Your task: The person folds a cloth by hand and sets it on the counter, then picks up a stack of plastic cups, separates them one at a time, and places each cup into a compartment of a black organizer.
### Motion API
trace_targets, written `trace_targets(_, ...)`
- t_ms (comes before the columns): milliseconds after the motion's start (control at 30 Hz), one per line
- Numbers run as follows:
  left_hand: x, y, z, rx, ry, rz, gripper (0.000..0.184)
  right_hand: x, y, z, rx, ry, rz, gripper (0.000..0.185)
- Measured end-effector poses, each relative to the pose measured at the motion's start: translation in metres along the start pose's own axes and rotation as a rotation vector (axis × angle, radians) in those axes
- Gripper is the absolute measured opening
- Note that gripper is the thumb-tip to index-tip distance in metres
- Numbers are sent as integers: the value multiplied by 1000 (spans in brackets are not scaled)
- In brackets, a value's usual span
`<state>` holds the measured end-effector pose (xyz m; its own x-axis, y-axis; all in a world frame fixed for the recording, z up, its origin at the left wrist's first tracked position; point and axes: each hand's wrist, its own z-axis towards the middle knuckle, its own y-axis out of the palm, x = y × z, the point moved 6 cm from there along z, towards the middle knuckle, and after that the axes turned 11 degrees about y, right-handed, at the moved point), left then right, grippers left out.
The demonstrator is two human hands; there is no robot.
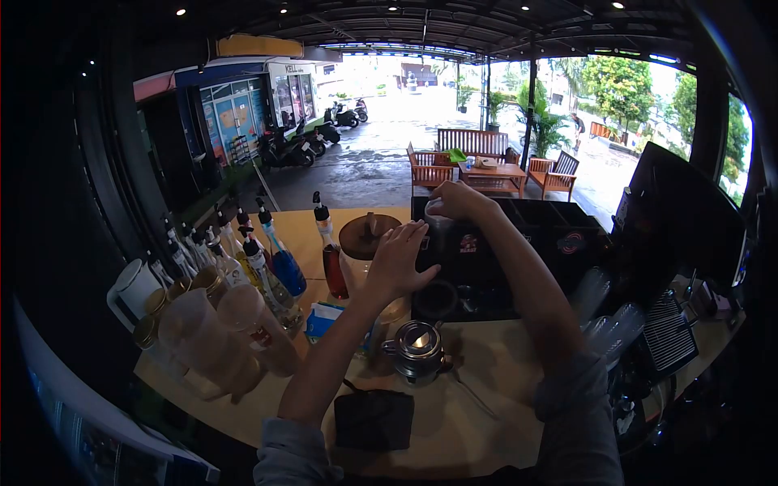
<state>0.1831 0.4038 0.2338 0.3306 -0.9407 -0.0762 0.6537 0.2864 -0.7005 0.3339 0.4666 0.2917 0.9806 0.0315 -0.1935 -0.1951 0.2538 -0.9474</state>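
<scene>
Up at the black box (498, 263), the right hand (463, 200) curls over a clear cup (438, 220), grip too dim to call, seemingly not yet lifted away, while the left hand (397, 263) spreads empty and the lidded metal pot (417, 364) sits untouched on the table (509, 356).

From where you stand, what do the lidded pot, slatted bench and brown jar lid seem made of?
Lidded pot: polished metal, probably steel, given its bright highlights. Slatted bench: likely varnished wood, from its reddish-brown slats. Brown jar lid: perhaps matt wood, from its dull brown tone; plastic possible.
</scene>
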Motion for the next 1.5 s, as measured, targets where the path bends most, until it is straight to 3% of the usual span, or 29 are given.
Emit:
trace_targets(267,3,2,-2,51,-20,-38,74,-3,15,-12,2,4,-37,37)
trace_targets(333,2,3,-3,85,-8,-73,72,-4,23,-9,41,-78,-167,30)
trace_targets(467,1,-3,-3,100,-24,-147,69,4,41,-4,96,-27,-117,33)
trace_targets(533,12,-16,0,99,-30,-73,64,-9,26,-22,332,-89,-38,33)
trace_targets(567,18,-22,0,99,-25,-76,64,-11,24,-30,335,-84,-39,33)
trace_targets(633,36,-31,0,-38,-75,-67,60,-36,-8,-69,275,-41,71,23)
trace_targets(700,61,-48,2,-34,-89,-63,50,-45,-25,-92,240,-49,18,23)
trace_targets(767,85,-58,2,-184,-143,-52,40,-53,-35,-116,131,-32,-110,22)
trace_targets(833,111,-68,4,-179,-125,-79,34,-57,-53,-157,220,-73,-122,20)
trace_targets(900,138,-69,3,-230,-210,-300,33,-61,-71,-202,182,-114,-170,21)
trace_targets(967,159,-50,0,-163,-108,-370,32,-48,-76,-237,166,-89,-190,19)
trace_targets(1033,186,-27,-1,-57,-2,-682,33,-37,-95,-281,334,-122,10,16)
trace_targets(1100,203,14,-10,-76,-16,-793,39,-17,-99,-315,381,-108,65,14)
trace_targets(1167,223,42,-21,89,-102,-1136,50,6,-115,-355,543,-87,311,19)
trace_targets(1200,232,55,-27,36,-159,-1178,73,18,-111,-371,547,-81,307,19)
trace_targets(1233,242,62,-32,32,-153,-1182,73,41,-106,-389,616,8,500,21)
trace_targets(1267,249,69,-36,76,-178,-1122,84,64,-97,-405,682,99,693,23)
trace_targets(1300,255,76,-40,117,-206,-1064,94,78,-84,-416,685,110,690,23)
trace_targets(1333,261,89,-43,54,-280,-1019,110,98,-67,-425,688,188,779,29)
trace_targets(1400,272,116,-47,51,-297,-982,112,121,-37,-440,688,273,861,35)
trace_targets(1433,279,119,-45,54,-315,-933,115,124,-21,-442,584,300,817,49)
trace_targets(1467,286,125,-43,92,-363,-1074,115,128,-6,-442,482,321,774,62)
trace_targets(1500,288,131,-41,96,-364,-1072,115,129,2,-442,481,317,773,62)
